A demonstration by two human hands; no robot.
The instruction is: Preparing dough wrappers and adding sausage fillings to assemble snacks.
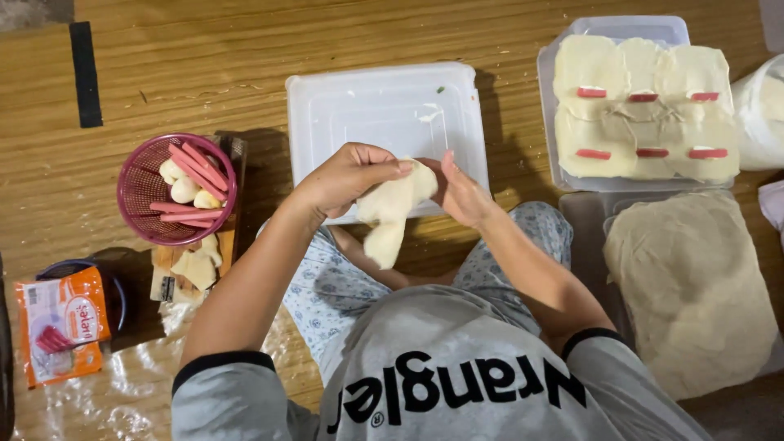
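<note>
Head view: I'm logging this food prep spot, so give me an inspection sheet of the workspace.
Surface: wooden floor, plastic sheet at lower left.
Job's things: dough piece stretched between both hands; white lid beneath.
Clutter: pink basket with sausage sticks; orange packet; tray of filled dough; large dough sheet.
Hands: left hand and right hand grip the dough.
Cables: nothing seen.
Surroundings: black tape strip.

One head-worn camera looks steeply down from just above the seated person's lap, facing the wooden floor (204, 49) ahead.
</note>
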